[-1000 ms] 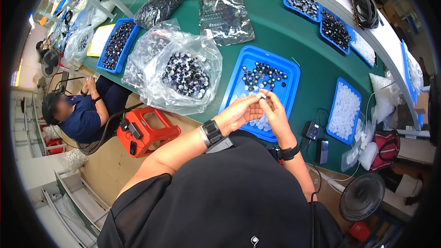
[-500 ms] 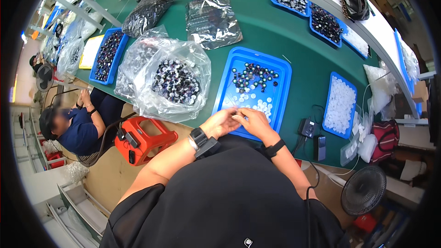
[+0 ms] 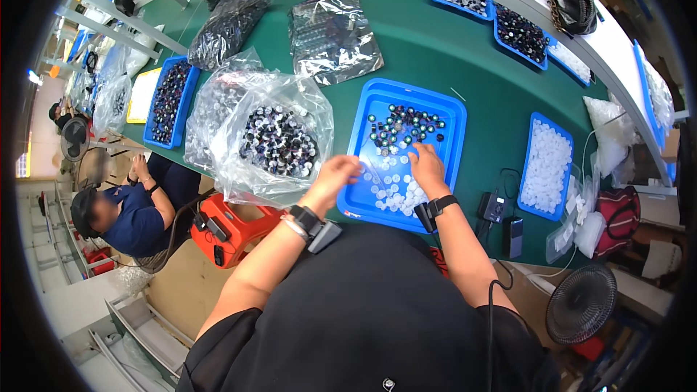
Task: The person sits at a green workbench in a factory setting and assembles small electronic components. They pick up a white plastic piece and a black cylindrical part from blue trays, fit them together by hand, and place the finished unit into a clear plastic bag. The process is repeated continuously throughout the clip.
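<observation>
Left hand [image 3: 337, 178] and right hand [image 3: 429, 168] have parted: left curled at the tray [image 3: 451, 117] rim, right bent near its beads [image 3: 394, 125] and discs [image 3: 392, 197]; any pinch cannot be told. Light contact should limit scatter.

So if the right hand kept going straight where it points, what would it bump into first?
Probably the dark beads in the blue tray, though I can't tell how high the right hand is.

The near middle tray [image 3: 449, 156] is made of smooth blue plastic, its dark beads [image 3: 408, 122] glossily finished; the left bag [image 3: 238, 168] is made of crinkled clear plastic.
</observation>
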`<state>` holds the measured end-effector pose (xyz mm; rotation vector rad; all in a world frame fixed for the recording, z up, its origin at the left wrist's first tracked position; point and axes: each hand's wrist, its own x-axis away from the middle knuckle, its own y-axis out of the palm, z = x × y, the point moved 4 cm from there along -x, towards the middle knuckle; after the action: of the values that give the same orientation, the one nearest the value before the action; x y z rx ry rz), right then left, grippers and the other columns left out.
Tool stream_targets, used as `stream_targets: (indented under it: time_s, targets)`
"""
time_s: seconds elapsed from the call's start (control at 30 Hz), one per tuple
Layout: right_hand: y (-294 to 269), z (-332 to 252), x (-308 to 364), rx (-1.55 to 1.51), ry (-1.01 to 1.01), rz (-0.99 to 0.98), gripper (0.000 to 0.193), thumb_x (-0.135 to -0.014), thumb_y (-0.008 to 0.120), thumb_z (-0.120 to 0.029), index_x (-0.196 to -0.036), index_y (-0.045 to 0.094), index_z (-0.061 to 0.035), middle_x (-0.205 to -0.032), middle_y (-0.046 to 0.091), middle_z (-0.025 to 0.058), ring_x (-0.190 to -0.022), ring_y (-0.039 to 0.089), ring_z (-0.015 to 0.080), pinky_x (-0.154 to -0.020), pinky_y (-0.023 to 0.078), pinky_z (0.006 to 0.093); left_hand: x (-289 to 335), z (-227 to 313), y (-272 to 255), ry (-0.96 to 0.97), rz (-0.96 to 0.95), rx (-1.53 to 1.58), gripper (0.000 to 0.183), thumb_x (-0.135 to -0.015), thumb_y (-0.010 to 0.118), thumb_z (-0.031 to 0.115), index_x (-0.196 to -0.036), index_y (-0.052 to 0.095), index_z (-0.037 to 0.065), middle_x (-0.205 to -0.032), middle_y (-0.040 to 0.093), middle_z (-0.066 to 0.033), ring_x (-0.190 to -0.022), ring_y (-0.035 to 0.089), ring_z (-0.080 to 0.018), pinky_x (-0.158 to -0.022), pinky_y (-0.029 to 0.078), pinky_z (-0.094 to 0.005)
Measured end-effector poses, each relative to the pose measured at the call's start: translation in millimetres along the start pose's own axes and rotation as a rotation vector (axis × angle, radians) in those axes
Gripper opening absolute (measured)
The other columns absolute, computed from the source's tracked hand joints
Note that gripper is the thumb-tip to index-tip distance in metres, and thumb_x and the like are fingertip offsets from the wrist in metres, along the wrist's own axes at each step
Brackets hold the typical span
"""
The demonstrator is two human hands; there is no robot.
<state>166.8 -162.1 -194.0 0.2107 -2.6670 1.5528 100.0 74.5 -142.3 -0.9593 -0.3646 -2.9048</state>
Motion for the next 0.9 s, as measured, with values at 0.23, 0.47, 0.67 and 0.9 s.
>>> stream_targets:
  time_s: [0.23,0.47,0.67,0.9]
  targets:
    - [-4,9,-13,-0.047,-0.037,0.095,0.031,-0.079,0.066,-0.019,-0.109,0.059,-0.0156,-0.107,0.057,0.0117,-0.092,0.059,0.0327,-0.071,0.049,0.0442,-31,-16,63,0.697,0.059,-1.13,0.027,-0.079,0.063,0.011,-0.105,0.062,0.004,-0.099,0.062,-0.0177,-0.091,0.058,-0.035,-0.08,0.048,-0.0418]
    - [10,10,-11,-0.036,-0.052,0.056,0.015,-0.085,0.051,-0.013,-0.095,0.061,-0.0075,-0.089,0.06,0.0185,-0.074,0.062,0.0368,-0.063,0.049,0.0481,-54,-33,80,0.648,0.087,-1.499,0.026,-0.075,0.066,0.014,-0.101,0.061,0.011,-0.094,0.062,-0.0124,-0.087,0.057,-0.0306,-0.078,0.042,-0.0421]
    - [-7,12,11,-0.475,0.193,-0.096,0.013,-0.089,0.053,-0.015,-0.093,0.059,-0.0035,-0.09,0.063,0.0152,-0.074,0.066,0.0248,-0.057,0.051,0.0393,-65,-39,62,0.541,0.034,-1.265,0.018,-0.076,0.07,0.021,-0.086,0.061,0.008,-0.077,0.065,-0.0083,-0.078,0.061,-0.0312,-0.069,0.045,-0.0421]
    - [-34,-4,31,-1.158,0.398,-0.257,0.021,-0.096,0.046,-0.019,-0.097,0.054,0.0005,-0.084,0.063,0.0081,-0.074,0.065,0.0178,-0.055,0.053,0.0292,-52,-9,60,0.134,-0.151,-0.427,0.013,-0.086,0.064,0.015,-0.086,0.056,0.004,-0.079,0.06,-0.0036,-0.068,0.058,-0.0126,-0.058,0.046,-0.0245]
